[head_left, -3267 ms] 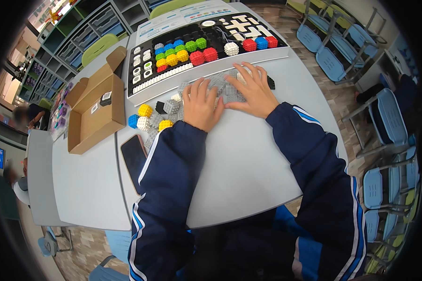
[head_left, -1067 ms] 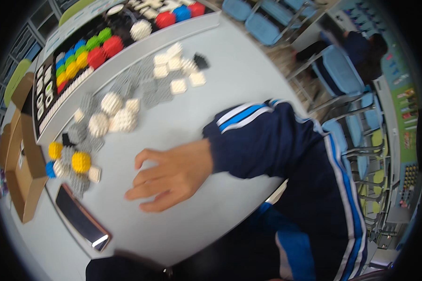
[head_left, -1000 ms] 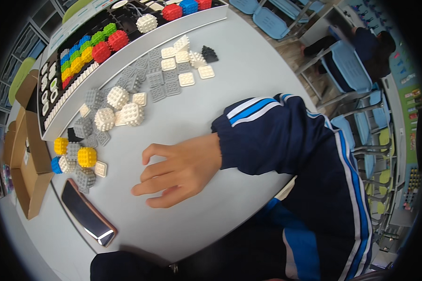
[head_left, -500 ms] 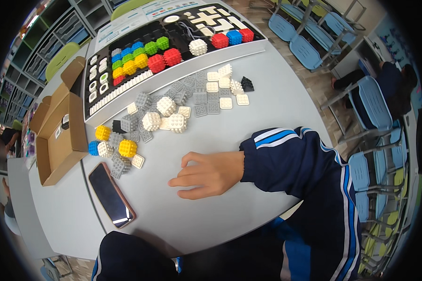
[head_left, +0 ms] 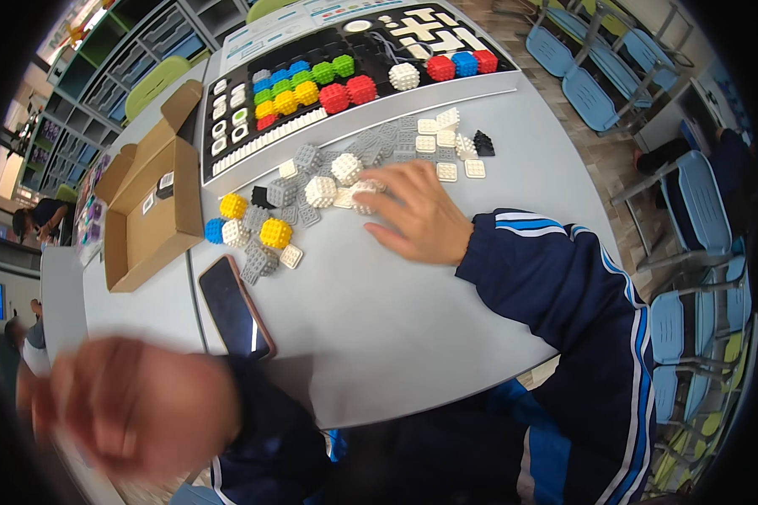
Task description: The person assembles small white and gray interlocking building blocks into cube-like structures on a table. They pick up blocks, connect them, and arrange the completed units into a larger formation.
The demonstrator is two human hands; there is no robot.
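Note:
My right hand (head_left: pixel 421 210) reaches over the loose pieces, fingers apart. Its fingertips partly cover a white studded block (head_left: pixel 366 189); whether they touch it I cannot tell. Beside it are two more white studded blocks (head_left: pixel 320 192) and a heap of grey pieces (head_left: pixel 383 143). To the left lie a yellow studded block (head_left: pixel 275 234), a blue one (head_left: pixel 216 231) and a flat white square piece (head_left: pixel 291 256). My left hand (head_left: pixel 139 404) is raised at the lower left, smeared by motion, so its fingers cannot be made out.
A black-lined kit tray (head_left: pixel 269 156) with coloured blocks stands behind the pieces. At the left is an opened cardboard box (head_left: pixel 156 223), and a phone (head_left: pixel 236 307) lies near the table's front. Blue chairs (head_left: pixel 691 198) stand off to the right.
My right hand has moved forward from the bare tabletop to the white blocks. My left hand has come into view at the lower left. The whole view has shifted slightly.

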